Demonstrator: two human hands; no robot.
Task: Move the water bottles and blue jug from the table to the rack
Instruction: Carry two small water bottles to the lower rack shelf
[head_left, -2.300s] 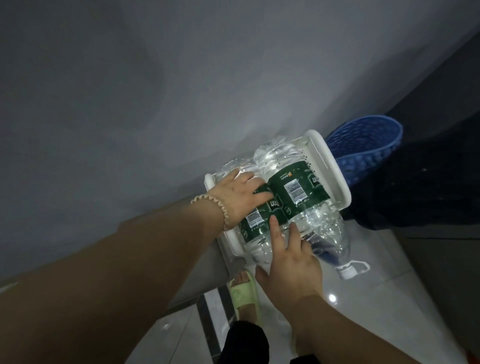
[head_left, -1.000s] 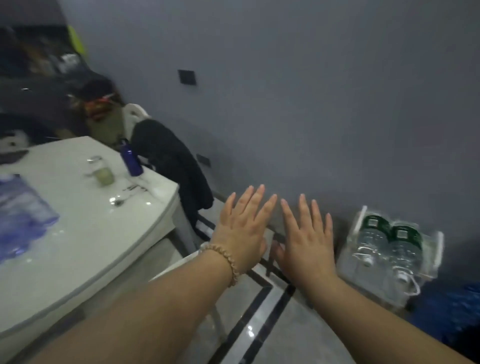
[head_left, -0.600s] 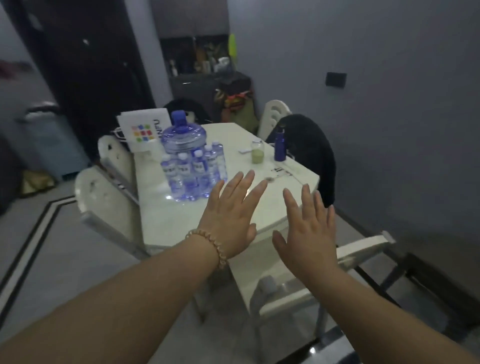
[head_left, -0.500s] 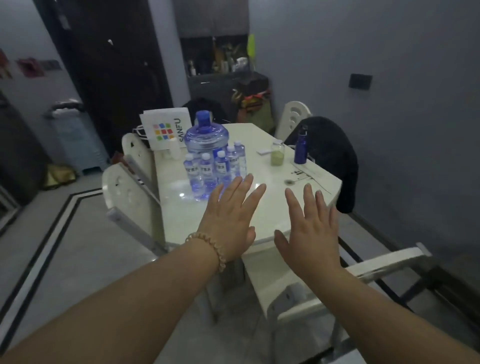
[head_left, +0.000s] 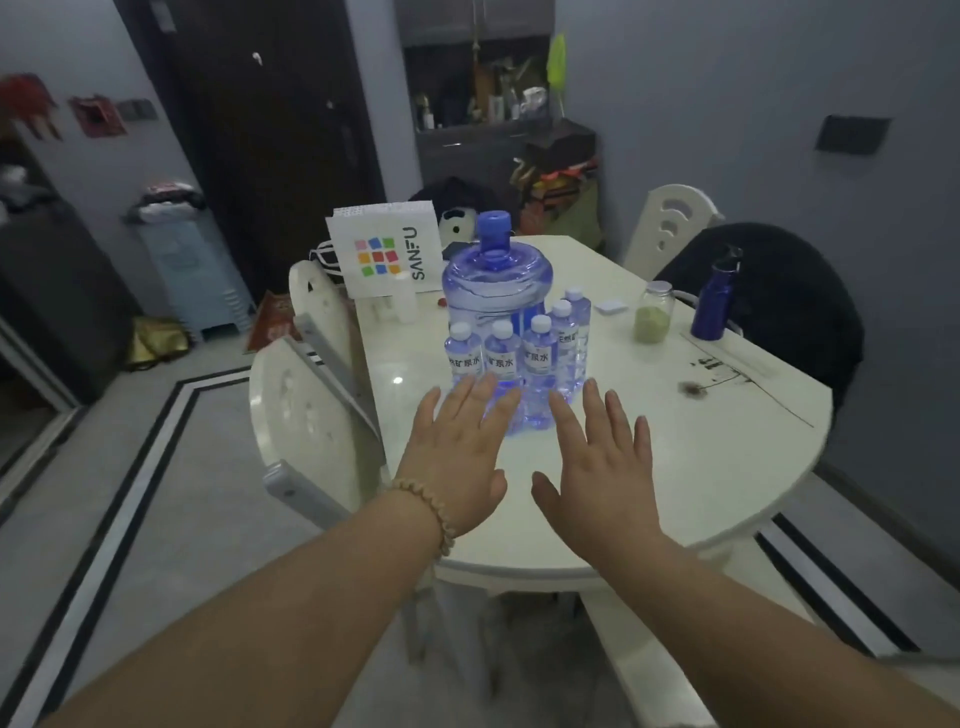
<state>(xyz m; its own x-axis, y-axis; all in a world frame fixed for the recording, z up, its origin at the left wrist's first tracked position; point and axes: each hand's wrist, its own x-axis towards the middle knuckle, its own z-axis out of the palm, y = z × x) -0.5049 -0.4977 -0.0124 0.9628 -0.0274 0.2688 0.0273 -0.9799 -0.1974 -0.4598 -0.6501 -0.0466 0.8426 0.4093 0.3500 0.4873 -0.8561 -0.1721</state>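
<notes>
left hand (head_left: 457, 457): we are holding it flat, fingers spread, empty
right hand (head_left: 602, 462): likewise splayed, empty
water bottles (head_left: 519, 358): standing just beyond our fingertips, on the table (head_left: 701, 467)
blue jug (head_left: 496, 275): sitting behind them

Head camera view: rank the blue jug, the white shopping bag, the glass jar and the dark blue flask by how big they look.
1. blue jug and white shopping bag: alike, and the bag stands farther back, so unranked
2. dark blue flask
3. glass jar
</notes>
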